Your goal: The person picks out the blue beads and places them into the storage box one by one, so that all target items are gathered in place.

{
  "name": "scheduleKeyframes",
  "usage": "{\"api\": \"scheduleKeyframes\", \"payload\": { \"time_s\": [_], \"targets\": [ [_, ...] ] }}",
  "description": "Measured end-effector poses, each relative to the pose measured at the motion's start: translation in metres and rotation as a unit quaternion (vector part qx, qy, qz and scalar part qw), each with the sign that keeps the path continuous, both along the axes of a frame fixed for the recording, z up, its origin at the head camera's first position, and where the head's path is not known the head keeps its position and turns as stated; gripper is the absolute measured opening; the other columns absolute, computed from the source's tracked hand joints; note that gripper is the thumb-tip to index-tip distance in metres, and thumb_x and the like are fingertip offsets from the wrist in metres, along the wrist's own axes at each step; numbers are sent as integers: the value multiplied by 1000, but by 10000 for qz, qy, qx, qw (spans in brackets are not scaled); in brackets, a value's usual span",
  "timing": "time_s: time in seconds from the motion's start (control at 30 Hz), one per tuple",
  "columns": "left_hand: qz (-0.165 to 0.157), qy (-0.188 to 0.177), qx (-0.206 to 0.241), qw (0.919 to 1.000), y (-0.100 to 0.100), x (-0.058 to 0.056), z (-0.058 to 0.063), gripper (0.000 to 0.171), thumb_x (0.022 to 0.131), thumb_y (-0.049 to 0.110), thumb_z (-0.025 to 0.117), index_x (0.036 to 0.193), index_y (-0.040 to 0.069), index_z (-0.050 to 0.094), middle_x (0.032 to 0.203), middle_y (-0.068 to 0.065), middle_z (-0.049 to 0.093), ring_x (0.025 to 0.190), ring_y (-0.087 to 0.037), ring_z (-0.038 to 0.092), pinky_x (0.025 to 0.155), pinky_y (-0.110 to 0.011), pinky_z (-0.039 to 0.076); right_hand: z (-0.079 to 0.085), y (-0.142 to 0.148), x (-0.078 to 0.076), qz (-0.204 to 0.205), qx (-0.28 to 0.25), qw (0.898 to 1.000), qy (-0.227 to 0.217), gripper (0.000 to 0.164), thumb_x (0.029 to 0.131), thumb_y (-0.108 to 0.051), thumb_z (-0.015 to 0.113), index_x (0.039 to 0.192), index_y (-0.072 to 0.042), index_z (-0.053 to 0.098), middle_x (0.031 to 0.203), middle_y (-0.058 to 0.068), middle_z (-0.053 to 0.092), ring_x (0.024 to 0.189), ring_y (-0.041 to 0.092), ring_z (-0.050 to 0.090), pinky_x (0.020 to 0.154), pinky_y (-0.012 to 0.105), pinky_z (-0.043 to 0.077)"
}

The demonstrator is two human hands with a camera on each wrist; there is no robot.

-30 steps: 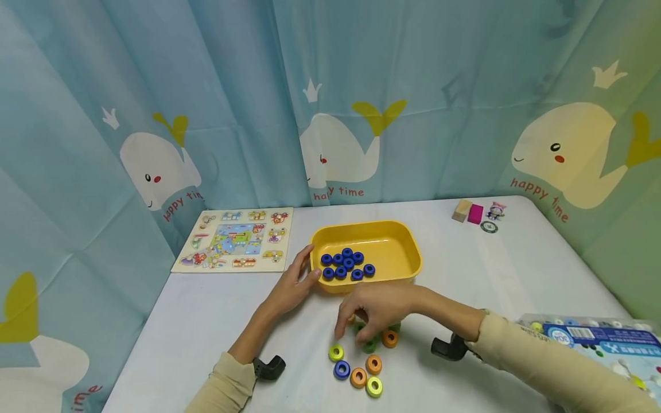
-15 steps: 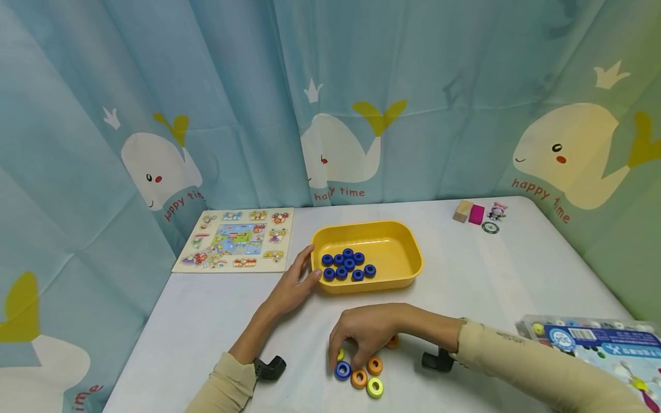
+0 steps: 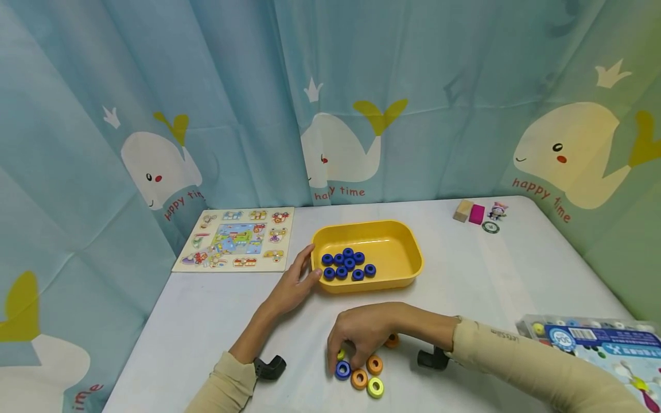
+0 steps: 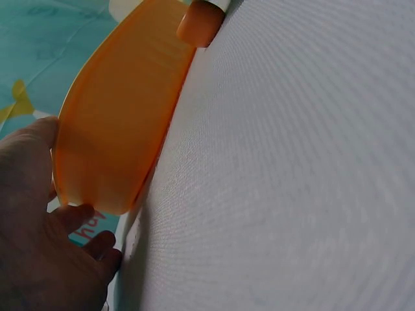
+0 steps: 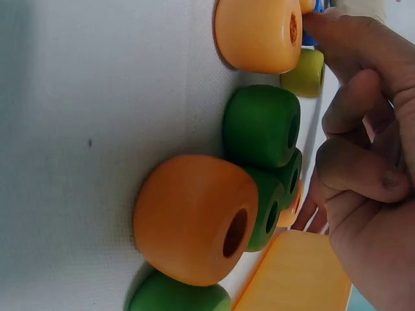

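Observation:
My left hand (image 3: 291, 289) holds the left end of a yellow plastic tray (image 3: 395, 252), thumb and index finger at its corners. Inside, at the left, lie several dark blue beads (image 3: 349, 264). My right hand (image 3: 364, 330) reaches down to the loose beads in front of the tray, thumb and index finger pinching a blue bead (image 3: 338, 376) on the table. A yellow-green bead (image 3: 341, 355) shows under that hand. Around it are orange beads (image 3: 354, 384) and another yellow-green bead (image 3: 370, 392). Green beads (image 5: 256, 126), hidden in the head view, lie beneath the palm.
A wooden puzzle board (image 3: 232, 240) lies at the back left. Two blocks (image 3: 477, 214), a small figurine (image 3: 497, 211) and a round token (image 3: 490, 228) sit at the back right. Near the right sleeve stands a clear-lidded box (image 3: 594, 338). A whale-print curtain (image 3: 248, 115) hangs behind.
My right hand has come down toward me from over the green beads to the blue bead, its fingertips now around it. My left hand stays on the tray.

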State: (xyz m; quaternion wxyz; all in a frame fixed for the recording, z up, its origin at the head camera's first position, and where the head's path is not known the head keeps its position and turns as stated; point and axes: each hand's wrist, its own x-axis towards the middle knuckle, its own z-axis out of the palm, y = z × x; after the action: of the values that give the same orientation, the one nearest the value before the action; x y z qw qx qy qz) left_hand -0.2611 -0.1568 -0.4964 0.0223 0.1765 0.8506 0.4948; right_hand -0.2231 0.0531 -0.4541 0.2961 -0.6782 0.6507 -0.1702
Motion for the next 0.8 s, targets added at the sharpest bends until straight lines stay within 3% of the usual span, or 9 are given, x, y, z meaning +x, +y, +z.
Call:
{"api": "scheduleKeyframes", "payload": {
  "time_s": [0.17, 0.43, 0.63, 0.8],
  "targets": [
    [-75, 33, 98, 9999, 0, 0, 0, 68, 91, 50, 51, 148, 30, 19, 150, 10, 22, 134, -11, 26, 109, -37, 22, -1, -2, 1, 49, 51, 10000, 45, 29, 82, -18, 71, 110, -25, 69, 100, -25, 61, 88, -12, 52, 78, 8, 41],
    [-37, 11, 34, 10000, -1, -1, -1, 68, 91, 51, 51, 148, 32, 20, 149, 13, 22, 133, -9, 27, 108, -36, 22, 4, -1, 1, -62, -4, 10000, 31, 29, 81, -19, 73, 109, -25, 69, 99, -25, 61, 86, -12, 52, 75, 8, 42],
    [-7, 44, 29, 10000, -1, -1, -1, 67, 91, 51, 51, 147, 33, 20, 149, 12, 23, 132, -10, 28, 108, -36, 23, 27, 9, -10, -537, -280, 9981, -65, 31, 80, -18, 73, 108, -28, 68, 98, -26, 59, 67, -2, 49, 57, 12, 44],
    [-19, 46, -33, 10000, 0, 0, 0, 67, 91, 52, 50, 148, 32, 20, 149, 11, 23, 133, -11, 27, 108, -37, 22, 52, 24, -29, -1114, -601, 9918, -169, 32, 79, -18, 72, 108, -31, 67, 98, -21, 61, 67, 5, 51, 56, 18, 45]
  ]
}}
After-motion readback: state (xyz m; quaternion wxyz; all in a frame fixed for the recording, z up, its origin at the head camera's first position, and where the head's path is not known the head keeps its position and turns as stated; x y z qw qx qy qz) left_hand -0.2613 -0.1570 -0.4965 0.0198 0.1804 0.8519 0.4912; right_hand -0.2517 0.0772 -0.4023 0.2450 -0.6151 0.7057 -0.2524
